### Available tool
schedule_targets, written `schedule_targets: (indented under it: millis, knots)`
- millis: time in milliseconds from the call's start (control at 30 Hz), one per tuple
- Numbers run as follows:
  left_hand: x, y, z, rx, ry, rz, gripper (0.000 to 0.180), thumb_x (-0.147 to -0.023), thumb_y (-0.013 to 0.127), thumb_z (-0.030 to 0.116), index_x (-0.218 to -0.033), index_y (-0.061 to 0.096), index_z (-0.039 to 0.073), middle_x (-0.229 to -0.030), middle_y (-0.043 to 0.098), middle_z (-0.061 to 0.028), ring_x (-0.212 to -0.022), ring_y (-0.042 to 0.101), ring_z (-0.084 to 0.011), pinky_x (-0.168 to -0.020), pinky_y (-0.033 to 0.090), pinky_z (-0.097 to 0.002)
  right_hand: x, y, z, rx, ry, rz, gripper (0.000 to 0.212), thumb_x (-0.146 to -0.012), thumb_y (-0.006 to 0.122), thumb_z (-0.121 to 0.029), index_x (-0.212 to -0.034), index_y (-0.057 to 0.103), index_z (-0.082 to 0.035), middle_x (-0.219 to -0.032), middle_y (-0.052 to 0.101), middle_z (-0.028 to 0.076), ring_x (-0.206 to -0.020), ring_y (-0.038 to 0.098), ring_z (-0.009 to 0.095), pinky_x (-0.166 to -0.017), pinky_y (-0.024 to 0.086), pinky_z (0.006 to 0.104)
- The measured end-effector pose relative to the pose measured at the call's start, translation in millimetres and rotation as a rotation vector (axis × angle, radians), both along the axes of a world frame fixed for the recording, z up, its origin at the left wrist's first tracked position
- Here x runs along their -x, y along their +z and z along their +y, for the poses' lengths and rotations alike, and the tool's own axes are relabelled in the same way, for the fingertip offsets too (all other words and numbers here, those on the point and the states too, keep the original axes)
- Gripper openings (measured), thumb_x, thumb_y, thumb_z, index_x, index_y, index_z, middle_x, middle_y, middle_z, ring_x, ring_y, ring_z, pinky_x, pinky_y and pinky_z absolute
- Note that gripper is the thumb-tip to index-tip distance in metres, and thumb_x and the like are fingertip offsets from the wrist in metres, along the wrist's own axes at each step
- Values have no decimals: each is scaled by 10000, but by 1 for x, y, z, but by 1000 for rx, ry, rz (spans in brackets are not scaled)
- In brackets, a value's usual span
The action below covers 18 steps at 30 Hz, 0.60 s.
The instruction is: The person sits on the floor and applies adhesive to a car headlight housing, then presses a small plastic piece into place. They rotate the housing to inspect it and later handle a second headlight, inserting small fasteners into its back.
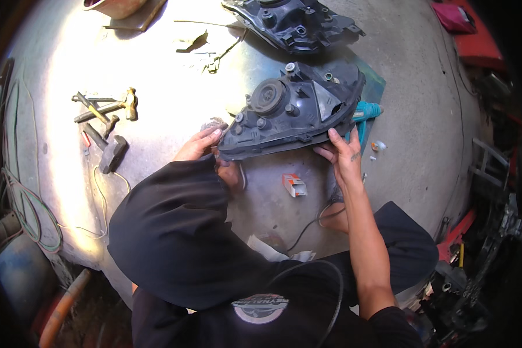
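A black car headlight housing (296, 107) is held before me with its back side up, showing a round cap and several small fittings. My left hand (204, 142) grips its narrow left end, thumb on top. Under the near right edge my right hand (343, 152) holds it, with the thumb and fingers along the rim. Just beyond that hand a teal heat gun (365, 111) is partly hidden behind the housing. A second black headlight (296, 26) lies farther off at the top of the view.
Several hammers (113, 107) lie on the concrete floor at left. Between my feet sits a small orange and white box (294, 185). A cable (304, 229) runs near my right foot. Coiled hoses (26, 200) are at far left, and red metal parts (478, 49) at far right.
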<state>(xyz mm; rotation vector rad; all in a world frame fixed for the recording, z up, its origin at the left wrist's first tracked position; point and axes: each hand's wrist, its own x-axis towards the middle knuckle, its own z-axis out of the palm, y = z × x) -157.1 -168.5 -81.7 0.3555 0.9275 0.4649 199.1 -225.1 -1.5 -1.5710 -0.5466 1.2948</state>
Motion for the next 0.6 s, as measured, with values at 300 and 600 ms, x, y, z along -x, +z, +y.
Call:
schedule_targets:
  millis: [300,600]
  knots:
    - [5,-20,-13,-8,-155,-75,743,-983,733,158,-1596,350,-16,-1274,687,-100,-985,705,-172,-752,600,-313,-15,-7,-17,58,109,109,724,-999,677,-205,-1571,251,-80,-1393,574,185,-1188,667,342,-924,600,492]
    - [0,-21,-21,17,-163,-104,799,-929,755,36,-1594,316,-16,-1454,597,-155,-1242,651,-251,-975,564,-370,-8,-8,-23,63,74,172,703,-1025,622,-190,-1597,230,-75,-1450,537,193,-1183,684,351,-921,632,515]
